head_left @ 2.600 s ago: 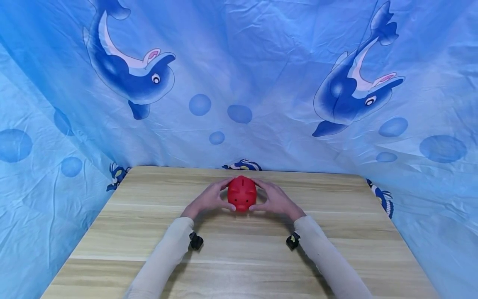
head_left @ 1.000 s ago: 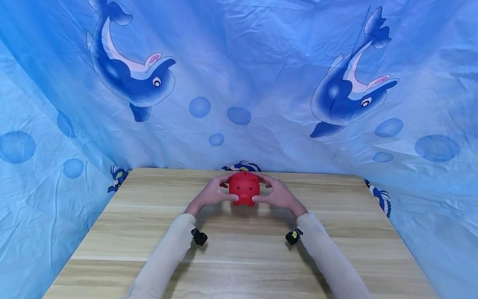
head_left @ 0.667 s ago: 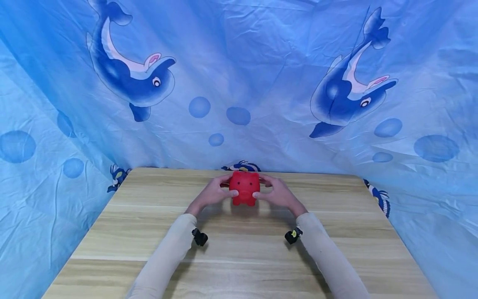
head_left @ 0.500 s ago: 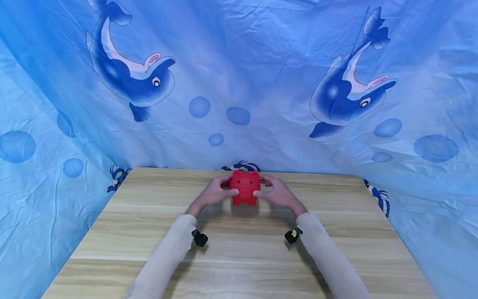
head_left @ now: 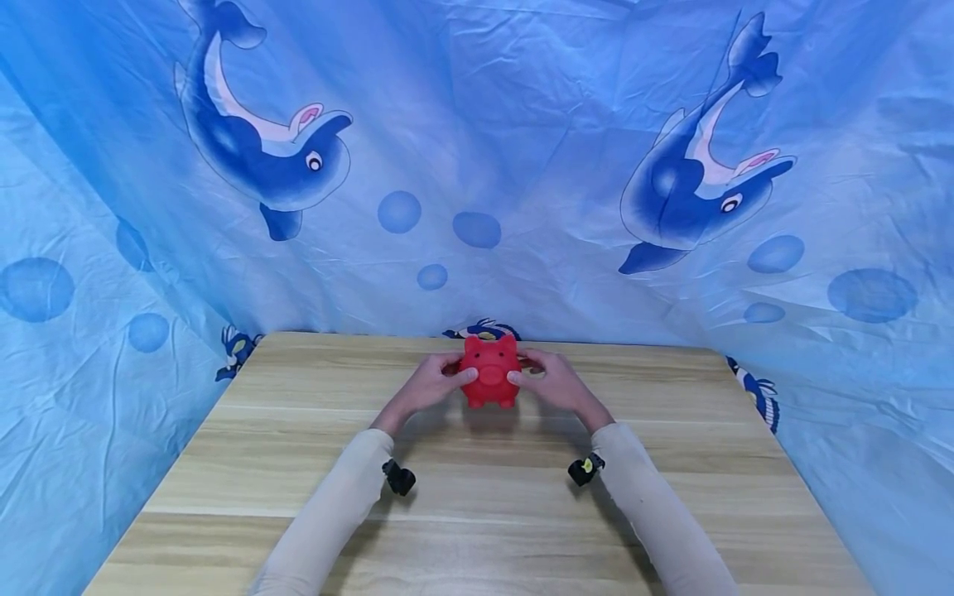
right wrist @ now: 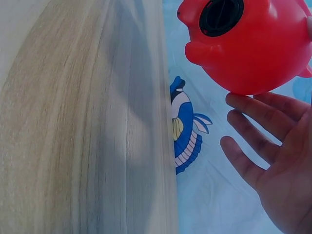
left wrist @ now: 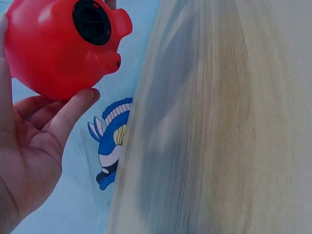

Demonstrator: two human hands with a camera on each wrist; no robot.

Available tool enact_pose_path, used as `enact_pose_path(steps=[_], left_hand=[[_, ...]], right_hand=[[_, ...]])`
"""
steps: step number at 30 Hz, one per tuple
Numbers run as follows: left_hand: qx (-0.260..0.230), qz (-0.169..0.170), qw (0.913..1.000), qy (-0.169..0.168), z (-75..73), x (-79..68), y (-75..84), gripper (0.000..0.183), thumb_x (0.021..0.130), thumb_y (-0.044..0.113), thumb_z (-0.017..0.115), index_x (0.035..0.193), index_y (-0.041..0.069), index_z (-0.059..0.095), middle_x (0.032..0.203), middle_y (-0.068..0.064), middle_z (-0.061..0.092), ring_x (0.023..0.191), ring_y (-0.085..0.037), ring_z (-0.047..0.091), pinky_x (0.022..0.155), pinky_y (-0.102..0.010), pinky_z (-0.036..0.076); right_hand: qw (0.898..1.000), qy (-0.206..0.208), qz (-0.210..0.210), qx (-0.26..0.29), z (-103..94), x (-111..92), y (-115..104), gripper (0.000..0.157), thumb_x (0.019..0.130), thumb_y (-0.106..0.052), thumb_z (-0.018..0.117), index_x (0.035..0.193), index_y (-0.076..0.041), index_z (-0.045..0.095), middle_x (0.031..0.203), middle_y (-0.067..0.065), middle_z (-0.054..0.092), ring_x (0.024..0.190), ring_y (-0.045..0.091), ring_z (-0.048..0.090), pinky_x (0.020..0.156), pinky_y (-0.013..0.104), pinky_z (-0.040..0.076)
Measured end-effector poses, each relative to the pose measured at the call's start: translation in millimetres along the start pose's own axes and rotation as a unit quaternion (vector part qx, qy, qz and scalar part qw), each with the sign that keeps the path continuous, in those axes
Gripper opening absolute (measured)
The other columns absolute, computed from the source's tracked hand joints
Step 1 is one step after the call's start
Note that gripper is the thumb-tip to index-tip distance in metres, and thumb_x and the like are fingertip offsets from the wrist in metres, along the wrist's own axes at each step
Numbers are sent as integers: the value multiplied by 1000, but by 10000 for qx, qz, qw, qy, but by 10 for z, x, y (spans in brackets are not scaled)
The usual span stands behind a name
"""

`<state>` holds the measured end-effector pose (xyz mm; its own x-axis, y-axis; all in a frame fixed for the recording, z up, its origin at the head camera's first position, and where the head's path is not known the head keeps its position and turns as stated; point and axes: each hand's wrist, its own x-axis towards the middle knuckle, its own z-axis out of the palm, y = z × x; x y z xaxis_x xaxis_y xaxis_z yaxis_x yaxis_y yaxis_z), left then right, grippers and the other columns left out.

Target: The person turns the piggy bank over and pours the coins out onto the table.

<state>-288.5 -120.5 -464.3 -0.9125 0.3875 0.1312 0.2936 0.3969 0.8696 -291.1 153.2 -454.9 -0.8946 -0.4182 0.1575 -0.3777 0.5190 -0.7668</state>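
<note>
Holding a red pig (head_left: pixel 491 356) between left hand (head_left: pixel 428 385) and right hand (head_left: pixel 555 383), above the bench (head_left: pixel 477 513) near its far edge.
Angling wrists inward, gripping with thumbs (head_left: pixel 467 377) beside the snout (head_left: pixel 492 377) and fingers (right wrist: pixel 263 113) behind; showing a smooth, rounded shell, black plug (left wrist: pixel 91 22) underneath, striped wood grain below; hiding some fingertips behind the body and losing part of it off both wrist views.

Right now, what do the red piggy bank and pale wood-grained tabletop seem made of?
The red piggy bank: probably smooth plastic or vinyl, by its soft sheen. The pale wood-grained tabletop: wood or laminate, satin, by its streaked grain and faint glare.
</note>
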Motion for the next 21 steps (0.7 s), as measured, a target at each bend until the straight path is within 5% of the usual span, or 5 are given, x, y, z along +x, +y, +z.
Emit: enact_pose_path(steps=[11,21], left_hand=[[-556,-375,9977,-15,-1,-26,26,56,97,52,65,130,6,68,107,-7,73,93,-23,67,90,-57,57],[-987,-589,9932,-184,3,-6,16,59,99,52,62,130,3,67,113,-11,72,95,-23,72,94,-54,57]], right_hand=[[9999,17,-159,-5,17,3,-11,65,96,-48,66,141,-1,59,131,14,67,115,30,65,96,44,58],[9998,-23,-101,-185,33,-8,-24,63,100,-50,58,140,-1,61,133,15,66,112,29,65,95,46,57]])
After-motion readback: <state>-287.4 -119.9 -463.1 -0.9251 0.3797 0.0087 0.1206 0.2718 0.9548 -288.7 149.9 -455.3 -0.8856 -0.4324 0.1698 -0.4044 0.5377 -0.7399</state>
